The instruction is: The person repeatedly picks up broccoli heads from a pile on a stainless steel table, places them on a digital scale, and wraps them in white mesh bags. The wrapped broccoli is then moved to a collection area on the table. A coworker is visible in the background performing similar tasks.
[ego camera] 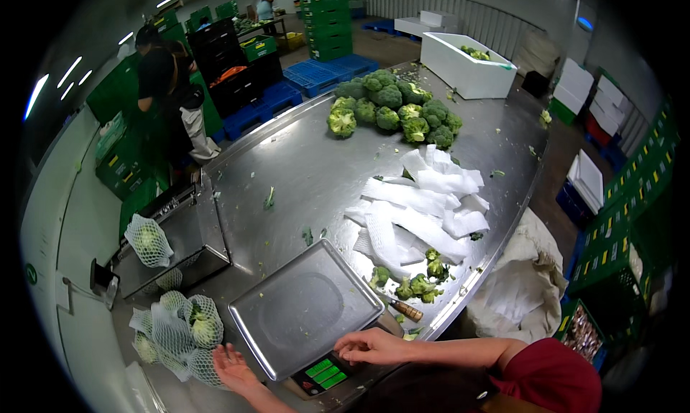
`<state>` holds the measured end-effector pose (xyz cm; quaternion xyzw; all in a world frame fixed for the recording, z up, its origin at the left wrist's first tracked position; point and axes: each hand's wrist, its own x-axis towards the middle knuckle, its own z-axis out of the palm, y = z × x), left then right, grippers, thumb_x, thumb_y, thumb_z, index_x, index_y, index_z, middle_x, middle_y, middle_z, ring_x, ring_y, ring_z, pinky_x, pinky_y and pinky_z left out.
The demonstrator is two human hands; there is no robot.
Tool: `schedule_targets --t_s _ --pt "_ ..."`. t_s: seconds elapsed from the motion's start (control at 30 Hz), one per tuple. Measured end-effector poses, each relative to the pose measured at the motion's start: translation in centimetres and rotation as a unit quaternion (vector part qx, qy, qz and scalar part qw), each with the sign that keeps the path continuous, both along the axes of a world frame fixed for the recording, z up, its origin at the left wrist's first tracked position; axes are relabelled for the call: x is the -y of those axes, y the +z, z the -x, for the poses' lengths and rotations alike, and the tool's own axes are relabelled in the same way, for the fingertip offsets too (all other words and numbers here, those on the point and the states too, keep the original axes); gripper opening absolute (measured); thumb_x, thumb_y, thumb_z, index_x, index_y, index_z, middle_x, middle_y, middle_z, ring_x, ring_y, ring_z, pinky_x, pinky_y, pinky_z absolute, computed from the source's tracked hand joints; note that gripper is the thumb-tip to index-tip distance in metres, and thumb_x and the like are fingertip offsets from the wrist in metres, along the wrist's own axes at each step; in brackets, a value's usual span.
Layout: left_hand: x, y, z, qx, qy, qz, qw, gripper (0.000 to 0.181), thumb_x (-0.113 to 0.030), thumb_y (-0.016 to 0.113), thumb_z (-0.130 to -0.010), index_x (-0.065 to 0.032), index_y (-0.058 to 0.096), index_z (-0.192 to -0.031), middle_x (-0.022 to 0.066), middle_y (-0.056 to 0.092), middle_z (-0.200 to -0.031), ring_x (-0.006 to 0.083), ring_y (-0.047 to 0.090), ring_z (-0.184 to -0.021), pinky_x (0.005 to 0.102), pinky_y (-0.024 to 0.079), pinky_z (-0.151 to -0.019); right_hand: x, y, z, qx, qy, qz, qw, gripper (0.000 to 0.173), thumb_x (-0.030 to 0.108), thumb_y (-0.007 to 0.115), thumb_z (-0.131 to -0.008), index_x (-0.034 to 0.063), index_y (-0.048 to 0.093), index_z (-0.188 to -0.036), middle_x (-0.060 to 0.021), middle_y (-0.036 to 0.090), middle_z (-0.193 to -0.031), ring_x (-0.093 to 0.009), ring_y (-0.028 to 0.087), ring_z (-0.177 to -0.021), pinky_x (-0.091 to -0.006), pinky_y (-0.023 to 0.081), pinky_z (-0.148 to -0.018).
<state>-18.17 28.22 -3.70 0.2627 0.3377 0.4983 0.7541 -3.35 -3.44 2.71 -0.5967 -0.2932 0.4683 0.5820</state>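
My left hand [235, 369] is beside a pile of broccoli heads in white foam nets [180, 327]. Its fingers are spread and nothing is in it; whether it touches the nearest netted head I cannot tell. My right hand [372, 347] rests at the front edge of a digital scale, its fingers loosely bent and holding nothing. Between both hands is the scale's lit green display [326, 373]. The metal weighing pan [312, 308] carries only small green scraps. Just past it lies a knife with a wooden handle [407, 309], its blade partly hidden.
Loose foam nets [409, 203] and cut broccoli pieces [418, 288] lie on the steel table [253, 197]. Behind them sit a broccoli heap [396, 106] and a white foam box [466, 71]. A metal stand [188, 224] holds another netted head. A co-worker [167, 90] stands at left.
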Motion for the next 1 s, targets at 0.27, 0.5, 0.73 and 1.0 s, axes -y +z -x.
schedule_targets --t_s 0.27,0.5,0.73,1.0 --pt "6.2 4.9 -2.6 -0.196 -0.079 -0.181 0.961 0.019 -0.01 0.047 -0.088 -0.001 0.05 -0.104 0.0109 0.058 -0.094 0.0185 0.061 -0.072 0.023 0.049 -0.057 0.6 -0.8 0.2 -0.12 0.0 -0.041 0.992 0.03 0.019 0.051 -0.091 -0.0002 0.051 -0.113 -0.0021 0.059 -0.09 -0.008 0.057 -0.075 -0.0223 0.046 -0.067" --pt "13.2 5.7 -8.4 -0.181 -0.256 -0.244 0.918 0.019 -0.003 0.05 -0.085 0.0037 0.049 -0.103 0.0149 0.058 -0.089 0.0219 0.063 -0.068 0.0262 0.053 -0.051 3.0 -2.1 -1.0 -0.143 -0.044 -0.019 0.989 0.033 0.021 0.052 -0.091 0.0013 0.05 -0.118 -0.0053 0.061 -0.094 -0.009 0.059 -0.078 -0.0218 0.047 -0.068" --pt "22.8 5.1 -12.8 -0.075 -0.363 -0.164 0.914 0.024 0.003 0.05 -0.082 0.005 0.046 -0.106 0.0175 0.057 -0.095 0.0241 0.063 -0.072 0.0284 0.054 -0.055 6.2 -4.3 -4.2 -0.202 -0.239 -0.047 0.949 0.029 0.019 0.052 -0.09 0.0009 0.054 -0.113 -0.0049 0.063 -0.086 -0.009 0.059 -0.066 -0.0201 0.045 -0.057" --pt "27.0 5.2 -14.5 -0.129 -0.418 -0.168 0.883 0.026 0.002 0.052 -0.083 0.0044 0.045 -0.108 0.0188 0.057 -0.1 0.0246 0.063 -0.076 0.0267 0.053 -0.06 10.7 -4.5 -8.4 -0.299 -0.314 -0.068 0.899 0.026 0.019 0.051 -0.091 -0.001 0.055 -0.107 -0.0055 0.06 -0.081 -0.009 0.056 -0.06 -0.0194 0.043 -0.052"
